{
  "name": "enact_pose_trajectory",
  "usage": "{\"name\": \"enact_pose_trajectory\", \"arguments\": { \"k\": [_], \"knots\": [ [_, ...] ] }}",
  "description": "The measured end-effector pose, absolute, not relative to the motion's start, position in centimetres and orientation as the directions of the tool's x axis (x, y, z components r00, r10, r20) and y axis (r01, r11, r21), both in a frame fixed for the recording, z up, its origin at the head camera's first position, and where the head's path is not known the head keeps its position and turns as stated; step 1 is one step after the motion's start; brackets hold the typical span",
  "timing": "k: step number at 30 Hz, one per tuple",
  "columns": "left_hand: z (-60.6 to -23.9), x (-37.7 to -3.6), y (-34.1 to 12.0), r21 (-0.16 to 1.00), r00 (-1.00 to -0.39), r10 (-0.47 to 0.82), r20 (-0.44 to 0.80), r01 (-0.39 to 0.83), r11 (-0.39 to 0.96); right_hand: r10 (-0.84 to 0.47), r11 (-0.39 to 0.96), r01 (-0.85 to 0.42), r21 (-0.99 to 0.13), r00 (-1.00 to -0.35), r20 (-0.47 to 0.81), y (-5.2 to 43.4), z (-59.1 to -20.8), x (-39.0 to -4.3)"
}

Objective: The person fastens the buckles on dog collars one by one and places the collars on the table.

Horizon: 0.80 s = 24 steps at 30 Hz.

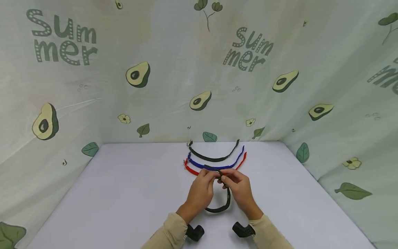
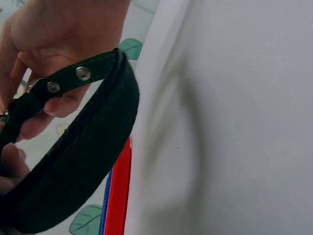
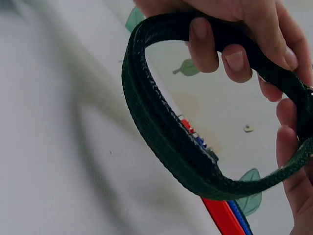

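A dark green strap bent into a loop hangs between both hands just above the white table. My left hand pinches one end, which carries metal eyelets. My right hand grips the other end, its fingers curled over the band. The ends meet between the fingertips, and how they join is hidden. Just behind the hands lie three more curved straps: red, blue and dark green.
Avocado-print cloth walls close in the table at the back and on both sides. The red strap and blue strap show under the loop in the wrist views. White tabletop spreads to the left and right of the hands.
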<state>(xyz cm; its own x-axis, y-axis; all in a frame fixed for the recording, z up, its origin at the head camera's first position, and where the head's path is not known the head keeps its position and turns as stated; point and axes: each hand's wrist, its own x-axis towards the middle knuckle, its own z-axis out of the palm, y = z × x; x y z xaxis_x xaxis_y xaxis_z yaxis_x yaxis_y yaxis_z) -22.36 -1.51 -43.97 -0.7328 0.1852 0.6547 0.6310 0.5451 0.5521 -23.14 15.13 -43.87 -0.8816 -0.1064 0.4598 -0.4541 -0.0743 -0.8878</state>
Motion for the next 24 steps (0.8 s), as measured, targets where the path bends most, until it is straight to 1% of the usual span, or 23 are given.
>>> {"name": "enact_pose_trajectory", "arguments": {
  "k": [3, 5, 9, 12, 15, 19, 24],
  "knots": [
    [-43.8, -22.4, -2.0, 0.548, -0.748, 0.218, 0.627, 0.623, 0.559, -0.070, -0.005, -0.504, -0.864, -0.862, 0.503, 14.8, -44.1, -23.2],
    [-43.6, -22.4, -2.3, 0.595, -0.771, 0.238, 0.590, 0.615, 0.517, -0.050, 0.034, -0.526, -0.850, -0.850, 0.524, 14.7, -44.2, -23.2],
    [-43.3, -22.5, -2.9, 0.796, -0.866, 0.260, 0.427, 0.496, 0.345, -0.031, 0.111, -0.511, -0.852, -0.859, 0.511, 14.7, -43.8, -22.7],
    [-43.2, -22.6, -3.1, 0.892, -0.908, 0.264, 0.326, 0.388, 0.231, -0.032, 0.158, -0.486, -0.860, -0.873, 0.487, 14.8, -42.8, -22.2],
    [-43.2, -22.7, -3.1, 0.911, -0.918, 0.240, 0.317, 0.365, 0.193, -0.067, 0.187, -0.476, -0.860, -0.879, 0.472, 14.9, -41.9, -21.9],
    [-43.4, -23.0, -3.2, 0.920, -0.927, 0.190, 0.322, 0.354, 0.168, -0.097, 0.203, -0.474, -0.857, -0.881, 0.464, 15.1, -42.8, -22.6],
    [-43.5, -23.3, -3.6, 0.942, -0.938, 0.164, 0.305, 0.323, 0.095, -0.137, 0.172, -0.474, -0.863, -0.880, 0.456, 15.2, -43.8, -23.2]
  ]
}}
